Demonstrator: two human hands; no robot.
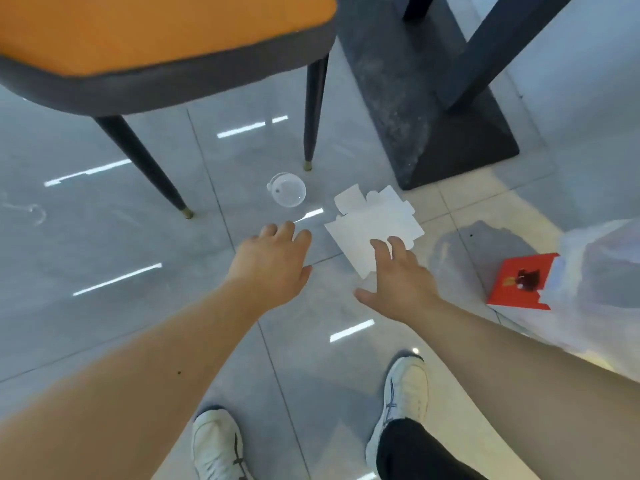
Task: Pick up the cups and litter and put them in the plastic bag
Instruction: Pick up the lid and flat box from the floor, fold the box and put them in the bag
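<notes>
A clear plastic cup (286, 189) lies on the grey tiled floor just in front of the chair's legs. To its right a flattened white cardboard box (372, 221) lies flat on the floor. My left hand (270, 263) hovers open a short way below the cup, holding nothing. My right hand (394, 278) is open with its fingertips over the near edge of the white cardboard. A translucent white plastic bag (602, 271) lies at the right edge, with a flattened red box (519, 282) at its mouth.
An orange-seated chair (156, 46) with dark legs stands at the upper left. A table's dark stone base (415, 109) and slanted legs fill the upper right. My white shoes (401, 396) stand at the bottom.
</notes>
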